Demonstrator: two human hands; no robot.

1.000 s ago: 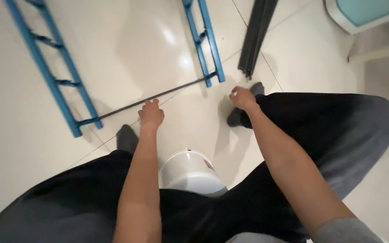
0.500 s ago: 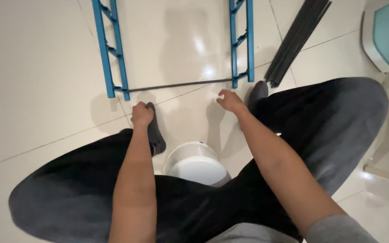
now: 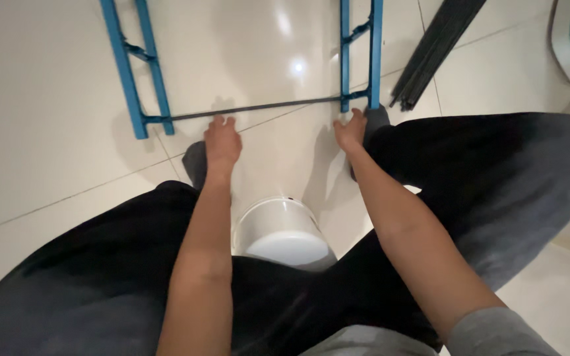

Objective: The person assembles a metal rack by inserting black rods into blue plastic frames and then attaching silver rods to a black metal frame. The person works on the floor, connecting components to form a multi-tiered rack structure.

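**Both hands at the dark crossbar between two blue rails**

While the person sits low on a white round stool (image 3: 284, 234) with knees spread, both bare arms reach forward and down to the floor.

Left hand (image 3: 222, 142): palm down, fingers loosely together and stretched forward. Fingertips lie at the thin dark bar (image 3: 258, 107), just right of its left end. Whether they touch the bar or stop just short of it cannot be told. Nothing is held in this hand; it lies flat, not closed round anything.

Right hand (image 3: 351, 130): fingers curled, knuckles up, close against the lower end of the right blue rail (image 3: 359, 46), where the bar meets it. Contact looks likely, but the fingertips are hidden under the hand, so I cannot tell whether it grips anything.

Thin dark bar: lies on the pale glossy floor tiles (image 3: 41, 132), running nearly level from the foot of the left blue rail (image 3: 133, 59) to the foot of the right one. Both rails are ladder-like, two blue strips with short cross links, and run up out of view.

Surroundings: a bundle of dark rods (image 3: 433, 49) lies aslant just right of the right rail. A dark-socked foot (image 3: 194, 161) shows beside the left wrist; another sits behind the right hand. Black trousers (image 3: 496, 171) fill the lower view.
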